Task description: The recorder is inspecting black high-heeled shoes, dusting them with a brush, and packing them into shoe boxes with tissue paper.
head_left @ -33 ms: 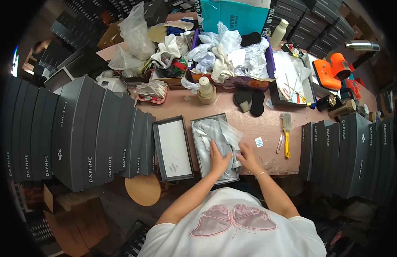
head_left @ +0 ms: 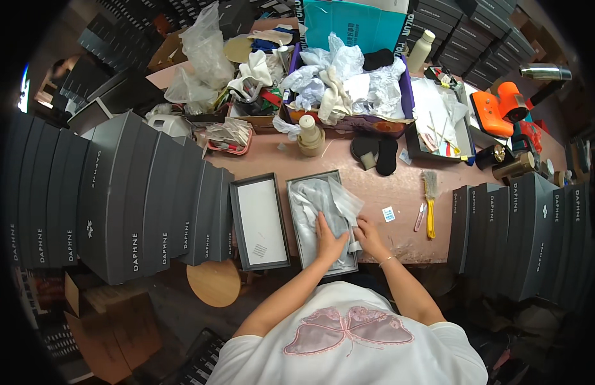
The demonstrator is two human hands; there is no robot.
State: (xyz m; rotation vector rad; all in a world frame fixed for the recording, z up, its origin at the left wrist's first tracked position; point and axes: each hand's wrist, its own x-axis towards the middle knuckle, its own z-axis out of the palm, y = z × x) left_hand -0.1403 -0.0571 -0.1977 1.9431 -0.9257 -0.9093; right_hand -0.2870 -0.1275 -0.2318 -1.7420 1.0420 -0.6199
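Observation:
A dark grey shoebox [head_left: 293,221] lies in front of me, filled with a pale grey wrapped bundle [head_left: 305,199]. A clear plastic bag [head_left: 345,200] sticks up over the bundle's upper right side. My left hand [head_left: 329,240] rests on the wrapping, fingers stretched and thumb apart. At the box's right side is my right hand [head_left: 370,238], its fingers bent together beside the plastic; what they pinch, if anything, is hidden. The box lid [head_left: 263,218] lies with its white inside up, just left of the box.
Stacked dark shoeboxes [head_left: 111,199] wall the left side, with more boxes [head_left: 525,224] at right. A yellow-handled brush [head_left: 430,212], a small pink-handled tool [head_left: 419,218] and black insoles [head_left: 387,158] lie on the table. Behind stand a beige bottle [head_left: 310,136] and a purple bin [head_left: 406,102] of crumpled paper.
My right hand has moved slightly down and closer against the box's right edge. My left hand has barely moved. The box and lid stay where they were.

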